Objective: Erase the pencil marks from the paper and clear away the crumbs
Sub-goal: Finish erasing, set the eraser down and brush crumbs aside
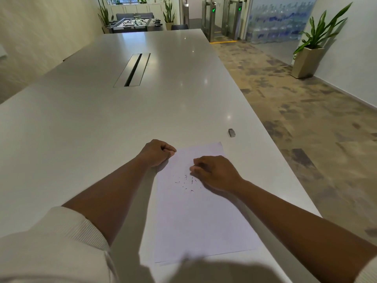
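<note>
Paper (200, 221) is lying flat on the white surface (81, 129), near its right edge. Dark crumbs (186, 181) are sitting scattered mid-sheet. Left hand (156, 153) is resting at the sheet's far left corner, fingers curled; whether it is pinching the edge I cannot tell. Right hand (214, 172) is lying on the paper just beside the crumbs, fingers curled under, holding nothing visible. Eraser (232, 132) is sitting apart, beyond the sheet. Judgement: thin, light sheet, likely sliding or creasing; pin a corner flat. Crumbs weightless; brush gently.
</note>
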